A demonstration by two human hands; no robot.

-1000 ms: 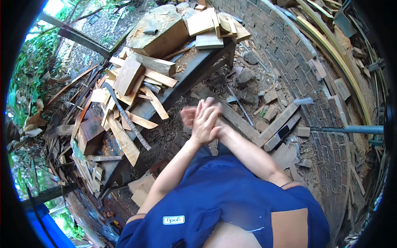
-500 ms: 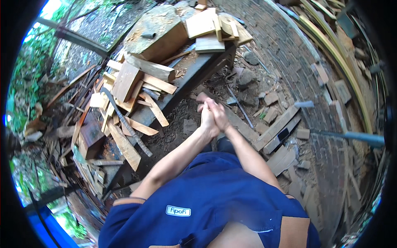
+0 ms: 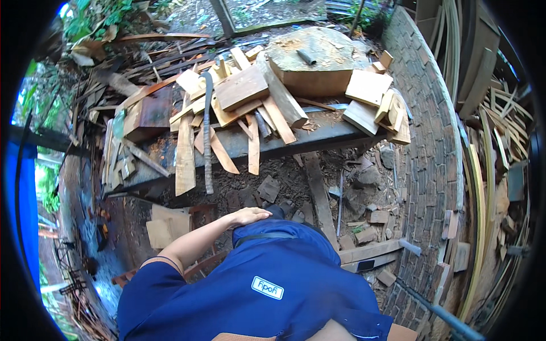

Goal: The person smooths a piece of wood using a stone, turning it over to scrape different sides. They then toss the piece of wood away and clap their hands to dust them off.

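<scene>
My left hand (image 3: 250, 216) lies flat near my waist, by the hem of my blue shirt (image 3: 244, 273). Its fingers are stretched out and nothing is in them. My right hand and forearm do not show. Ahead stands a low bench (image 3: 273, 150) piled with offcuts. Across the pile lies a long dark curved tool (image 3: 208, 136) with its wrapped-looking end hanging toward me. A thick wood block (image 3: 242, 88) and several split pieces, one a pale slat (image 3: 185, 156), lie beside it.
A large chopping stump (image 3: 318, 79) carries a short dark cylinder (image 3: 306, 57). Pale boards (image 3: 368, 88) are stacked to its right. A brick wall (image 3: 426, 125) runs along the right, with long planks beyond. Stones (image 3: 367, 177), bricks and a beam (image 3: 318, 193) litter the ground.
My clasped hands have come apart. The left now rests by my waist; the right has gone out of view. My view has turned, so the bench lies straight ahead.
</scene>
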